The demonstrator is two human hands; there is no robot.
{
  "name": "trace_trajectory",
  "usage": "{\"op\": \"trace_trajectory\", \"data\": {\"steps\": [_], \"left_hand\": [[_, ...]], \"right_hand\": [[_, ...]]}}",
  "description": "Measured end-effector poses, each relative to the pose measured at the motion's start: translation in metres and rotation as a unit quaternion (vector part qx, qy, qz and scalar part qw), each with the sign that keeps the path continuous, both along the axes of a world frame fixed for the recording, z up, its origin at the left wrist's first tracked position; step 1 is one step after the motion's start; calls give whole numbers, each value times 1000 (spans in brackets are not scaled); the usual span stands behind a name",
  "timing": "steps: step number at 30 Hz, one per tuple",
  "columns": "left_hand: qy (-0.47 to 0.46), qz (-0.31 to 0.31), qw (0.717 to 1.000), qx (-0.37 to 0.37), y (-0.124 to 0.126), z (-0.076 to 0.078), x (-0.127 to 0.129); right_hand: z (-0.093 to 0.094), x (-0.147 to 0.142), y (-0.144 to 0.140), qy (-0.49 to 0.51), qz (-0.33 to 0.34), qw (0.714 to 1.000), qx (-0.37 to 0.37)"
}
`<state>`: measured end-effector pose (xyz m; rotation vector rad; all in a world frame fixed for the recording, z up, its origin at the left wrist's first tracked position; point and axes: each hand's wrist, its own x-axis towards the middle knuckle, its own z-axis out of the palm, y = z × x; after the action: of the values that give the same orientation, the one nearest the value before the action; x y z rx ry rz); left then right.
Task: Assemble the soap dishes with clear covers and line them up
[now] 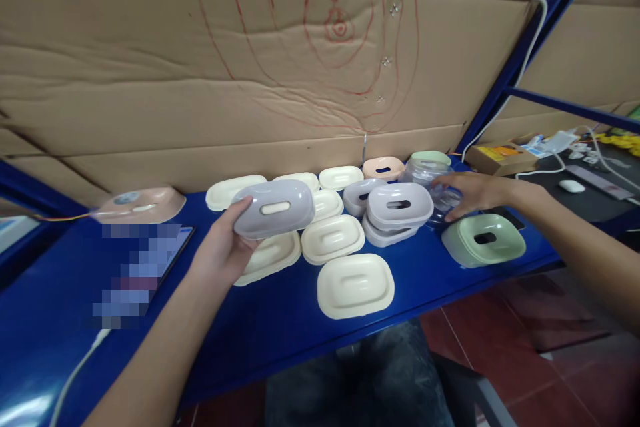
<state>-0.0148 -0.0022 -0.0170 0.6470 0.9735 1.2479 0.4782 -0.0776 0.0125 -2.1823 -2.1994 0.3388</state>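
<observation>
Head view: a screen [143, 277] lies on the blue table [235, 347] at lower left. Left of centre, the person's left hand [225, 243] grips a grey slotted lid [275, 222], thumb on top, near cream trays [333, 241]. Cardboard [125, 80] lines the upper frame. Right of centre, the right hand [475, 192] half curls at clear plastic pieces [443, 197], its hold unclear. Red tiles [493, 323] show lower right.

Lavender lid [275, 193], smooth plastic (glossy).

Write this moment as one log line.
Left hand: holding lavender slotted piece; right hand: at clear plastic pieces; nearby: cream pieces, green slotted piece
</observation>
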Motion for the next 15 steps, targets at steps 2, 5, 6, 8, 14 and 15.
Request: {"op": "trace_trajectory", "data": {"steps": [2,5,6,8,14,15], "left_hand": [[4,-6,1000,9,0,-1,0],[7,-13,1000,19,0,-3,0],[5,-14,1000,20,0,-4,0],[-1,-16,1000,20,-1,-4,0],[-15,-12,1000,19,-2,-2,-1],[-11,-13,1000,20,-2,-2,-1]], "right_hand": [[0,2,-2,18,1,1000,-2],[1,6,-5,43,-10,999,-9],[1,7,-5,51,-16,998,-14],[2,10,-5,66,-30,997,-20],[-3,13,-9,140,-37,989,-15],[-5,12,-12,155,-36,987,-8]]}}
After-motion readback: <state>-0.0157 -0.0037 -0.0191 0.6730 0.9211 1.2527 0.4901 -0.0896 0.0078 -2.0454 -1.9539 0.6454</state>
